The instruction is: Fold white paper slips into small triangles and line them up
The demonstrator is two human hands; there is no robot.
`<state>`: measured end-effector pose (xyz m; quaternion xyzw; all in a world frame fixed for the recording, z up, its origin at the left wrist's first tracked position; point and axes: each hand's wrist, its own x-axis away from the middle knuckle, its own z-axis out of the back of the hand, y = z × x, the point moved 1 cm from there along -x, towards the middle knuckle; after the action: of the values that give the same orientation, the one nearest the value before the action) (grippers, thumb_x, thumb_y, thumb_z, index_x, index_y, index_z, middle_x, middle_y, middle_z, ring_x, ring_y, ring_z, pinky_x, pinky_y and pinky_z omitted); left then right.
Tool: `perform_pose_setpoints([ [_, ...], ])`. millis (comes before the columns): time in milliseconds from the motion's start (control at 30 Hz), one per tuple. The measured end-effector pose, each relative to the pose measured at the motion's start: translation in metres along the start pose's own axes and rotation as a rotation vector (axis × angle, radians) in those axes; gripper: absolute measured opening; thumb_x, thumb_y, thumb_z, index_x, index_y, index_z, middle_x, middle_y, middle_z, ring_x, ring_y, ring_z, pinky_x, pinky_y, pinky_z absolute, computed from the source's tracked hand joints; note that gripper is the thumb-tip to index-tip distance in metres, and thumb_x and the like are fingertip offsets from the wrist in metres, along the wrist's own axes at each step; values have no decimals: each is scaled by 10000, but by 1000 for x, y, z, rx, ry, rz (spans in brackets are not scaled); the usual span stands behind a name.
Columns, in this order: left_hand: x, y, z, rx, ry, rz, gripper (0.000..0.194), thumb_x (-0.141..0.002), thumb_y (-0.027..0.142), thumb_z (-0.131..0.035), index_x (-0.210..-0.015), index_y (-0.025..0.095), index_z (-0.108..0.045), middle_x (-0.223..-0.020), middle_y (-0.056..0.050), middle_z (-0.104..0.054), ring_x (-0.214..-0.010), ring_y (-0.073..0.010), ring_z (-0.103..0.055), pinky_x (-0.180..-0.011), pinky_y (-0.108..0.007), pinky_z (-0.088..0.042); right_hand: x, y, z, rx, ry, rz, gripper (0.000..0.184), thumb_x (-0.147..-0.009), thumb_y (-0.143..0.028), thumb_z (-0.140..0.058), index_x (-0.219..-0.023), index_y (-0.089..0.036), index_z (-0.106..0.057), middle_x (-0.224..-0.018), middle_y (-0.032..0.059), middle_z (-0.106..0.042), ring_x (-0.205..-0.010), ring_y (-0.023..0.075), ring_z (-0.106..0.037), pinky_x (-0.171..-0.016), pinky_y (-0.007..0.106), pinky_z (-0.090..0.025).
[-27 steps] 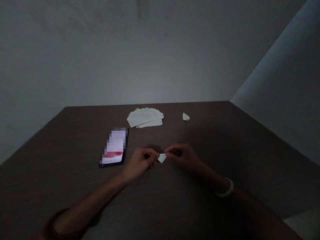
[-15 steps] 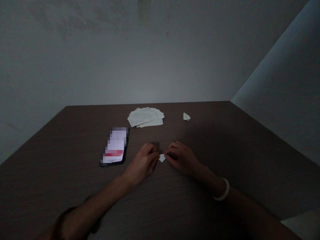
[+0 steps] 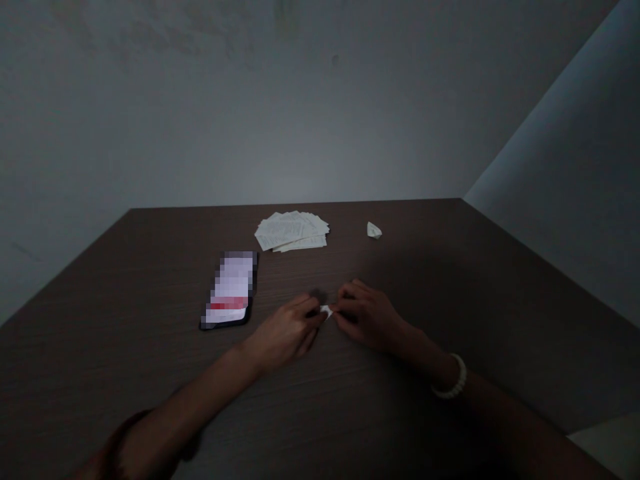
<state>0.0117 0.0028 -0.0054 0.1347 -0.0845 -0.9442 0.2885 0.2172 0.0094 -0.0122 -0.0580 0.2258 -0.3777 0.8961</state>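
Head view, operator A: Which item is obscured?

Operator B: The small paper piece (image 3: 326, 311); only a white corner shows between the fingertips, low over the table (image 3: 450, 280). Dim light hides its folds.

A: Hand pose?

B: Left hand (image 3: 285, 331) and right hand (image 3: 367, 315) meet, each pinching it, palms down.

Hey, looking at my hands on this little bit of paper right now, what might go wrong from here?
1. The small paper piece is pinched between the left hand and right hand; so little of it shows that a fingertip grip may slip or tear it.
2. The dim light makes fine edges hard to see, so folds may go crooked.
3. The left forearm lies near the phone; a sweep could nudge it.
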Motion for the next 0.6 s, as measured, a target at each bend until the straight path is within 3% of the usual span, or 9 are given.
perform_pose_setpoints([
  [133, -1, 3, 5, -22, -27, -11, 254, -876, 127, -450, -1043, 108, -639, -935, -104, -558, -867, -220, -554, -787, -372, -527, 0, -1, -1, 22, 2, -46, 80, -852, -212, -602, -851, -206, -682, -886, 37, -590, -840, 164, -519, -692, 270, -405],
  [467, 2, 2, 3, -12, -42, -11, 286, -841, 160, -468, -1070, 111, -633, -931, -100, -562, -907, -241, -560, -829, -425, -531, 6, 4, -4, 6, 105, -4, 108, -860, -284, -619, -826, -218, -696, -856, 36, -623, -824, 175, -513, -722, 293, -425],
  [600, 3, 2, 3, 10, -2, -33, 325, -842, 148, -460, -1124, 114, -618, -1173, -143, -565, -1050, -263, -548, -903, -448, -513, 6, 3, -3, 11, 64, -40, 111, -870, -279, -605, -836, -216, -690, -860, 39, -614, -856, 178, -518, -711, 287, -422],
])
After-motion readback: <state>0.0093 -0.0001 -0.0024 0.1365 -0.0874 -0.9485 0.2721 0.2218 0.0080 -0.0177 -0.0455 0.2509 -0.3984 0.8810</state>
